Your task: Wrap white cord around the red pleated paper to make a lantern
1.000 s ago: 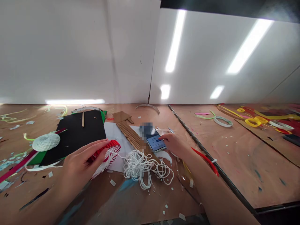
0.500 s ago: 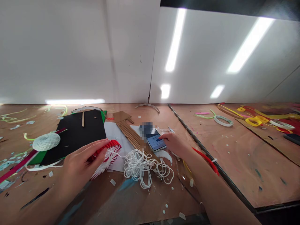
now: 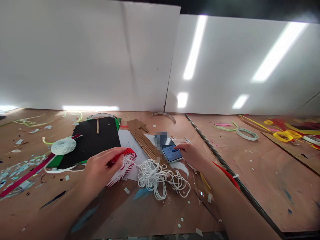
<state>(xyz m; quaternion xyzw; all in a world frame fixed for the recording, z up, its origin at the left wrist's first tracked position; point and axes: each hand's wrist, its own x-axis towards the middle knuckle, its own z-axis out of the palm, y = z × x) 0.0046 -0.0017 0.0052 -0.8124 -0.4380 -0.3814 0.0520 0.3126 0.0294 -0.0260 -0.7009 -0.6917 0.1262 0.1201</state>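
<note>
My left hand [image 3: 100, 169] curls over a red and white pleated paper disc [image 3: 123, 165] on the brown table, fingers wrapped round its upper rim. A loose tangle of white cord [image 3: 157, 176] lies just right of the disc and runs into it. My right hand [image 3: 193, 155] rests beside a lit phone [image 3: 172, 153], its forefinger stretched onto the screen's right edge. The phone lies on a white sheet [image 3: 127, 141] next to a strip of corrugated cardboard [image 3: 145, 144].
A black sheet [image 3: 95, 140] with a small stick lies behind my left hand, a ball of white cord [image 3: 63, 146] to its left. White panels [image 3: 100, 56] wall the back. Tape rings [image 3: 246, 134] and yellow paper strips lie at right, past a dark table seam [image 3: 215, 150]. Paper scraps litter the surface.
The view has shifted a little, so everything sits slightly further right. My left fingers have curled tighter round the disc's rim. My right hand stays at the phone.
</note>
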